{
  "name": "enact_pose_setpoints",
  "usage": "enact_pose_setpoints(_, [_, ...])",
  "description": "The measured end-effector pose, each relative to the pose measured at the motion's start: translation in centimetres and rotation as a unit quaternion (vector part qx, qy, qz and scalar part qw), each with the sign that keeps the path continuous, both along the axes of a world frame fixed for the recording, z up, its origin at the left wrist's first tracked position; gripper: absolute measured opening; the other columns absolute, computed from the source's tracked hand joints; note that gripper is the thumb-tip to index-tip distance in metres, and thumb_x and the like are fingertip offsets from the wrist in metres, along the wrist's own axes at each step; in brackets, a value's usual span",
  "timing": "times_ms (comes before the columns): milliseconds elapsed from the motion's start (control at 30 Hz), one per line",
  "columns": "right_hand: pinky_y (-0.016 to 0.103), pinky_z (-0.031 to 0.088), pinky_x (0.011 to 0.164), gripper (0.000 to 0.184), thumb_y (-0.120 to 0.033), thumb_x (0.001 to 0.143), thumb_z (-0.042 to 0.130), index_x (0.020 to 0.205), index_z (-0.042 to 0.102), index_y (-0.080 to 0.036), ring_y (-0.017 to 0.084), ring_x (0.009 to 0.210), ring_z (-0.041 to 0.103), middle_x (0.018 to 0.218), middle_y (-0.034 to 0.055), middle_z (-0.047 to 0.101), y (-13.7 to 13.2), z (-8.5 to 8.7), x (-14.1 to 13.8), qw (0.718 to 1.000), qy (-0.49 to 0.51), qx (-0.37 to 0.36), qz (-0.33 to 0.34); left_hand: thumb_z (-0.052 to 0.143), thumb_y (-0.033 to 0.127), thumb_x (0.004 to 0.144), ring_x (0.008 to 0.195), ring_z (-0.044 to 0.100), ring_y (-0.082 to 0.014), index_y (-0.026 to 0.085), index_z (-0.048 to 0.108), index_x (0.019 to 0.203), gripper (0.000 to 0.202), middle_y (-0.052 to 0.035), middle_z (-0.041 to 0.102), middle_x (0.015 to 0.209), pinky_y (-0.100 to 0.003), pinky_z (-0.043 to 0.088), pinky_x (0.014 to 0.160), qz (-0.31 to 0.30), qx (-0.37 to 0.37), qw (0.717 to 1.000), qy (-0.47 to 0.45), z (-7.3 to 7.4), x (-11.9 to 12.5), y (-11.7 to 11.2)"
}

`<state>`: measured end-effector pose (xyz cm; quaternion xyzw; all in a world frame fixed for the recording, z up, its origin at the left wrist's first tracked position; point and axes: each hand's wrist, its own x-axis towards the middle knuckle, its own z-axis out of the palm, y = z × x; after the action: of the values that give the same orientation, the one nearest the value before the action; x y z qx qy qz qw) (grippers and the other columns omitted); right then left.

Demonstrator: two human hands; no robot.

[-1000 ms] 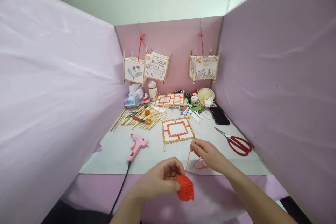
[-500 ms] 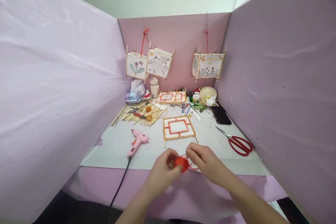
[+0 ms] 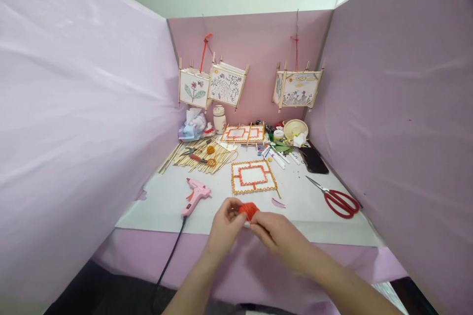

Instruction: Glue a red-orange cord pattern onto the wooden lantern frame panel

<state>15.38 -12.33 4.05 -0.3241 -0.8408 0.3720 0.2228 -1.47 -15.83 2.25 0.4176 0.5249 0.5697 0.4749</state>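
A small ball of red-orange yarn [image 3: 249, 210] is held in front of me near the table's front edge. My left hand [image 3: 226, 222] is closed around its left side, thumb below it. The fingers of my right hand [image 3: 276, 232] are pinched together at the ball's lower right; the strand they seem to grip is hidden. Just beyond lies a square stick frame [image 3: 254, 177] edged with looped orange yarn, with a smaller red-orange looped square inside. A small purple scrap [image 3: 278, 203] lies right of the hands.
A pink glue gun [image 3: 196, 196] with a trailing cord lies left, red-handled scissors [image 3: 338, 202] right. Behind are thin sticks [image 3: 199, 157] with pliers [image 3: 198, 158], a phone [image 3: 314, 159], markers [image 3: 278, 158], and a second yarn-edged frame [image 3: 243, 134]. Paper lanterns [image 3: 300, 88] hang at the back.
My right hand has come in against the yarn ball; the loose red loop between the hands no longer shows. Both hands and ball sit slightly higher in view, and the purple scrap is now uncovered.
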Motion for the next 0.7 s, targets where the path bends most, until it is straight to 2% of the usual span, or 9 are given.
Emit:
enact_pose_setpoints(67, [0.024,0.032,0.062,0.022,-0.027,0.095,0.043,0.076,0.052,-0.02,0.012,0.066,0.047,0.072,-0.0023,0.055,0.0,-0.4,-0.1,1.0,-0.013,-0.015,0.018,0.068,0.028,0.073,0.078,0.056,-0.0128,0.018,0.057,0.089,0.022,-0.0014,0.06,0.087,-0.026,0.044,0.073,0.002,0.011,0.993,-0.118,0.2,-0.4,0.1])
enact_pose_setpoints(133, [0.024,0.032,0.06,0.02,-0.023,0.094,0.043,0.076,0.053,-0.02,0.012,0.064,0.046,0.068,-0.0033,0.053,0.9,-0.6,0.2,0.998,-0.016,-0.06,0.024,0.069,0.029,0.072,0.074,0.056,-0.0122,0.018,0.057,0.088,0.023,-0.0015,0.06,0.085,-0.026,0.044,0.07,-0.095,-0.012,0.978,-0.185,0.5,-1.2,-0.3])
enact_pose_setpoints(233, [0.023,0.034,0.061,0.021,-0.025,0.093,0.044,0.076,0.055,-0.019,0.012,0.064,0.046,0.066,-0.0035,0.053,2.2,-0.4,0.7,0.997,-0.006,-0.077,0.003,0.07,0.018,0.066,0.067,0.053,-0.0118,0.017,0.06,0.086,0.023,-0.0008,0.06,0.078,-0.025,0.04,0.063,-0.276,-0.073,0.956,-0.068,0.4,-1.8,-1.0])
enact_pose_setpoints(300, [0.024,0.034,0.063,0.023,-0.029,0.095,0.046,0.077,0.056,-0.019,0.012,0.066,0.047,0.069,-0.0029,0.056,2.1,-0.2,0.7,0.999,0.002,-0.05,-0.016,0.067,0.016,0.066,0.067,0.052,-0.0123,0.017,0.061,0.086,0.021,0.0001,0.06,0.075,-0.024,0.038,0.061,-0.248,-0.073,0.964,0.06,-0.1,-1.5,-0.8])
enact_pose_setpoints(367, [0.024,0.034,0.064,0.024,-0.031,0.096,0.045,0.078,0.055,-0.019,0.012,0.068,0.048,0.073,-0.0023,0.058,1.3,-0.2,0.4,1.0,0.001,-0.02,-0.017,0.067,0.02,0.067,0.068,0.052,-0.0126,0.017,0.059,0.084,0.019,0.0011,0.059,0.074,-0.024,0.039,0.062,-0.11,-0.041,0.988,0.104,-0.6,-0.9,-0.1])
enact_pose_setpoints(467, [0.024,0.032,0.062,0.024,-0.029,0.097,0.042,0.078,0.053,-0.02,0.012,0.066,0.047,0.072,-0.0029,0.056,0.3,-0.7,0.1,1.0,-0.008,-0.021,0.012,0.067,0.026,0.071,0.073,0.054,-0.0121,0.018,0.056,0.087,0.02,0.0002,0.06,0.083,-0.025,0.042,0.068,0.009,-0.004,0.999,-0.051,-0.7,-0.6,0.7])
enact_pose_setpoints(567, [0.024,0.033,0.06,0.021,-0.025,0.096,0.043,0.079,0.055,-0.019,0.011,0.063,0.046,0.068,-0.0039,0.053,0.9,-1.0,0.4,0.997,-0.002,-0.078,0.029,0.066,0.027,0.075,0.073,0.055,-0.0109,0.018,0.057,0.09,0.02,-0.0006,0.061,0.086,-0.024,0.043,0.07,-0.1,-0.021,0.974,-0.201,-0.2,-1.3,0.4])
enact_pose_setpoints(633, [0.023,0.034,0.059,0.02,-0.023,0.094,0.045,0.08,0.057,-0.019,0.011,0.064,0.046,0.068,-0.0038,0.053,1.7,-1.0,0.9,0.994,0.004,-0.101,0.028,0.069,0.022,0.072,0.07,0.056,-0.0114,0.017,0.058,0.088,0.021,-0.0008,0.061,0.082,-0.024,0.042,0.067,-0.211,-0.052,0.961,-0.171,0.1,-1.7,-0.1])
enact_pose_setpoints(700, [0.024,0.036,0.06,0.02,-0.022,0.094,0.047,0.079,0.059,-0.019,0.012,0.065,0.048,0.068,-0.0031,0.055,2.2,-0.9,1.2,0.996,0.006,-0.083,0.019,0.069,0.017,0.07,0.072,0.058,-0.0133,0.017,0.058,0.087,0.021,-0.0012,0.062,0.081,-0.025,0.042,0.066,-0.254,-0.068,0.962,-0.076,0.0,-1.6,-0.4])
